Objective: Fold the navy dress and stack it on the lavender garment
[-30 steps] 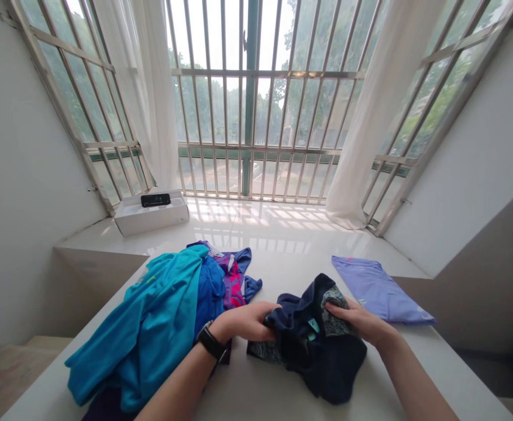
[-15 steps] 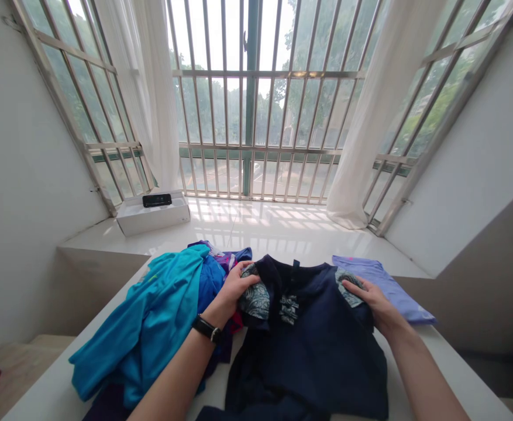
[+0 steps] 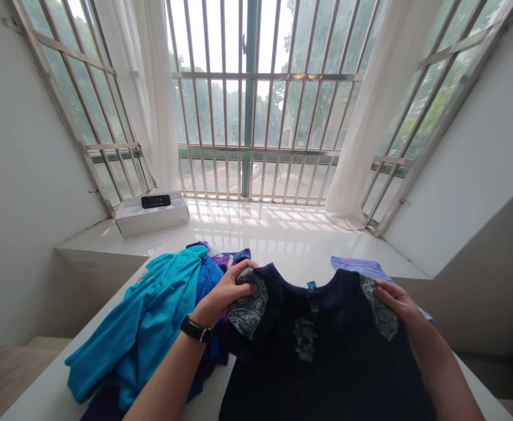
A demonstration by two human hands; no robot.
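Between my two hands a dark navy shirt (image 3: 339, 356) is stretched by its shoulders, its round neckline facing the window. It has patterned grey-white shoulder patches and a ruffled trim on the chest. My left hand (image 3: 234, 287), with a black watch on the wrist, pinches the left shoulder patch. At the other shoulder patch my right hand (image 3: 399, 299) grips the fabric, thumb on top. The lower part of the shirt runs out of the frame. Just left of my left arm lies a heap with a turquoise long-sleeved top (image 3: 137, 327) and blue and purple clothes.
A folded lavender garment (image 3: 357, 266) lies behind my right hand, partly covered by the shirt. On the white window sill (image 3: 256, 228) stands a white box (image 3: 151, 219) with a black phone (image 3: 155, 201) on it. White curtains and a barred window are beyond.
The navy shirt has been lifted nearer and pulled wider, so its neckline now opens out. My right hand has moved to the right, covering more of the lavender garment.
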